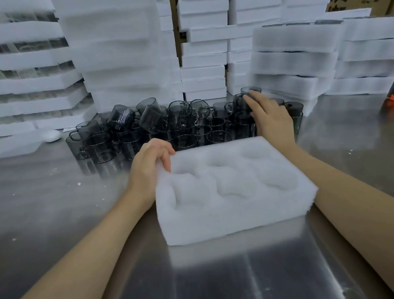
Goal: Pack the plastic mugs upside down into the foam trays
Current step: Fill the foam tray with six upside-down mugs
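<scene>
Head view: left hand [149,169] grips the far left corner of the tray [234,209], fingers curled over its edge. The tray sits on the tabletop [50,203], pockets facing up. Just beyond it, dark mugs [154,127] cluster. Right hand [271,118] reaches over their right end, fingers straight, holding nothing.

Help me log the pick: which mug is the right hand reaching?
The raised mug at the pile's back right corner; only it meets the fingertips of the right hand.
</scene>
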